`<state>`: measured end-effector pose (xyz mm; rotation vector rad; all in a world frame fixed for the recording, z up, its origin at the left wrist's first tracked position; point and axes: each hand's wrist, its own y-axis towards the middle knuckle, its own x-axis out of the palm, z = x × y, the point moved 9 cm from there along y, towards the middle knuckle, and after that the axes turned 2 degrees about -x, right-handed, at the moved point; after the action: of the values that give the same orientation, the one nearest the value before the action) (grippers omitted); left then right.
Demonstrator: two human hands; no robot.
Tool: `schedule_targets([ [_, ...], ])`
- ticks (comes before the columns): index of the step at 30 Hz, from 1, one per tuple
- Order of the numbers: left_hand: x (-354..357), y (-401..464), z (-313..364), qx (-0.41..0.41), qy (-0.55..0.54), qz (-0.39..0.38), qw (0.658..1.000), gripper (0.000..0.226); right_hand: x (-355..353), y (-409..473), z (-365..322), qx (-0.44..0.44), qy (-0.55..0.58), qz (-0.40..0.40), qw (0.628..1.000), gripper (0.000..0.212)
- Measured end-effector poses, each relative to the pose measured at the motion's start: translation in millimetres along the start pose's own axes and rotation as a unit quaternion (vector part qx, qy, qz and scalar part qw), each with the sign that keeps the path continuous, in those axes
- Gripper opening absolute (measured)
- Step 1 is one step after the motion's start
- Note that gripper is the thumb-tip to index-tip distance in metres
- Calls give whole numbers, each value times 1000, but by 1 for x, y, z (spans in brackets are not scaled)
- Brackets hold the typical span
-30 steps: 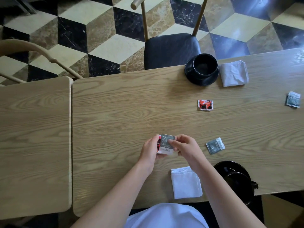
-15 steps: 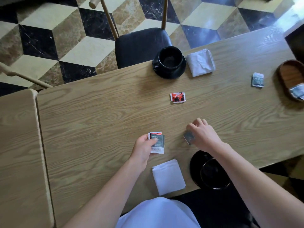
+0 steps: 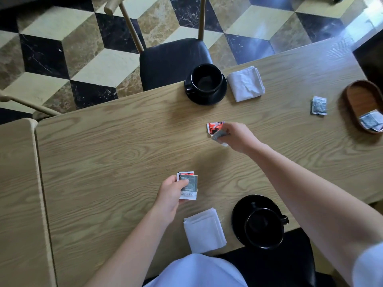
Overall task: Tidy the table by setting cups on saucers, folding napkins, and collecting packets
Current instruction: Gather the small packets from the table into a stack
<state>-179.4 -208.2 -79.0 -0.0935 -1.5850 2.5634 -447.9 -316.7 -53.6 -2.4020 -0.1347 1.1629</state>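
Currently we are working through the packet-collecting part of the job, and most of the rest looks finished. Our left hand (image 3: 172,193) is holding a small stack of packets (image 3: 188,186) low over the worktop (image 3: 103,154), fingers curled round its edge with the thumb lying across the top. Our right hand (image 3: 238,136) is reaching out to the red packet (image 3: 213,126) in the middle of the worktop; its fingers are pinching a grey packet (image 3: 219,135) and touching or just closing on the red one, though we cannot tell whether the red one is gripped yet.

We are judging both cups as done: the far cup (image 3: 207,79) is sitting on its saucer (image 3: 205,96), and the near cup (image 3: 264,226) is sitting on the near saucer (image 3: 244,206), offset toward its near-right edge. Both napkins are looking folded too, 1 beside the far saucer (image 3: 245,83) and 1 near us (image 3: 204,230).

What we are still facing is packets. 1 more grey packet (image 3: 319,105) is lying loose on the worktop just beside the wooden tray (image 3: 352,96), and 1 packet (image 3: 371,121) is already lying in that tray. We are guessing the tray is where everything goes, so the red packet, the loose grey one and the stack in our left hand are all waiting to go there.
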Motion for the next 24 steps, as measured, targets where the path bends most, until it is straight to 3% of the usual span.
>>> schedule_targets([
  [3,-6,2,-1,-1,-7,8,1000,16,-1,27,-13,-25,-113,-12,993,17],
  [5,-10,4,-2,0,-10,12,1000,16,1,43,-18,-42,-172,-23,984,37],
  [8,-15,5,-3,-3,-25,20,999,15,4,60,-24,-52,-243,-47,968,37],
  [14,-14,3,-4,-6,-35,21,999,14,7,61,-17,-31,-253,-60,965,41],
  [16,-11,3,-2,-9,-40,22,999,15,10,50,-13,4,-178,-84,980,31],
  [19,-3,4,9,-2,-39,28,999,17,14,21,-10,74,61,-82,992,25],
  [21,9,5,20,12,-39,25,999,16,17,-8,-14,103,253,-50,961,36],
  [24,29,0,37,29,-54,27,998,16,28,-56,-31,95,390,-42,915,47],
])
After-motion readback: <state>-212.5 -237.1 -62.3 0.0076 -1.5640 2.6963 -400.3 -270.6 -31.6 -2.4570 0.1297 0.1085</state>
